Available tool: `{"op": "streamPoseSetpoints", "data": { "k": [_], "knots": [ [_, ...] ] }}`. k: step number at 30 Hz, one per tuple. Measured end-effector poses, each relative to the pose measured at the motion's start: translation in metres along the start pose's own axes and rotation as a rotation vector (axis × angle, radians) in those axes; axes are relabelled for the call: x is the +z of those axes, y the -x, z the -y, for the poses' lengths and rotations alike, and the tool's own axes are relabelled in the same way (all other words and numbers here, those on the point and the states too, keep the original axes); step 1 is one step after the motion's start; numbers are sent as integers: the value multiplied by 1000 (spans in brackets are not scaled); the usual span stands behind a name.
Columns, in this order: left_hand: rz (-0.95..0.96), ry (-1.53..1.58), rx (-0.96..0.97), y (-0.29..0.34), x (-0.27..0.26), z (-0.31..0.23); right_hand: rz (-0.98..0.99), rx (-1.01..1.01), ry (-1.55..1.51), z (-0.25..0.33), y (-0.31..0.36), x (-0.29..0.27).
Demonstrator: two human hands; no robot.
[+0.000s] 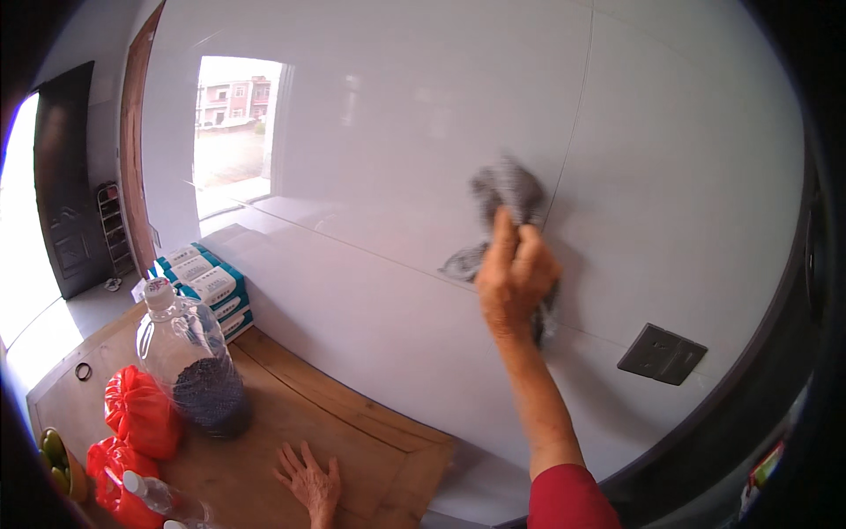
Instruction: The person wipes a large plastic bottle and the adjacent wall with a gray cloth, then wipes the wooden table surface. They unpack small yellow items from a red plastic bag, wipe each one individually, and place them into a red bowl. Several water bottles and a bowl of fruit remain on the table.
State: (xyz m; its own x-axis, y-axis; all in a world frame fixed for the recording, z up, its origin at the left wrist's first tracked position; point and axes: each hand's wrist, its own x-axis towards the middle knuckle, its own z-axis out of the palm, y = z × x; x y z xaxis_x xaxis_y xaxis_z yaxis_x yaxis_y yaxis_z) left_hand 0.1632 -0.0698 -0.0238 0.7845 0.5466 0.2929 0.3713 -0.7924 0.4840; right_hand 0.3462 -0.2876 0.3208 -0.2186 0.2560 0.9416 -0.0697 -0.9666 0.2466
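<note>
A grey cloth [508, 192] is gripped in my right hand [518, 273] and pressed against the glossy white tiled wall [397, 132]. The cloth is a little blurred, and its loose ends hang out beside and below my fingers. My left hand [310, 483] lies flat with fingers spread on the wooden table [291, 397], holding nothing. Left of it stands a large clear plastic jug [189, 361], partly filled with something dark and grainy.
Two red plastic bags [141, 412], a small clear bottle [154, 494] and a bowl of green fruit [55, 463] crowd the table's left side. Tissue packs [211, 282] are stacked against the wall. A dark socket plate [663, 353] sits right of my forearm. An open dark door [66, 194] stands far left.
</note>
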Motion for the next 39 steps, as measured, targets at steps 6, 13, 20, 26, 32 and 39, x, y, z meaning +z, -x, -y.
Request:
{"op": "streamPoseSetpoints", "data": {
  "k": [6,13,20,26,32,39],
  "knots": [
    [45,-4,-36,1,-11,-6,95,-296,-267,41,5,9],
    [-28,-54,-15,2,-9,-4,-11,-142,-388,9,-26,15],
    [-73,-40,-16,1,1,4,-96,193,-2,-108,-59,-10],
    [-116,-56,-1,4,3,1,-86,392,128,-170,-61,-35],
    [-82,-38,-61,3,-1,-4,31,-34,-143,-95,-76,-13],
    [-50,-64,-34,3,-2,-1,-61,-166,-105,-132,-85,-4]
  ]
}}
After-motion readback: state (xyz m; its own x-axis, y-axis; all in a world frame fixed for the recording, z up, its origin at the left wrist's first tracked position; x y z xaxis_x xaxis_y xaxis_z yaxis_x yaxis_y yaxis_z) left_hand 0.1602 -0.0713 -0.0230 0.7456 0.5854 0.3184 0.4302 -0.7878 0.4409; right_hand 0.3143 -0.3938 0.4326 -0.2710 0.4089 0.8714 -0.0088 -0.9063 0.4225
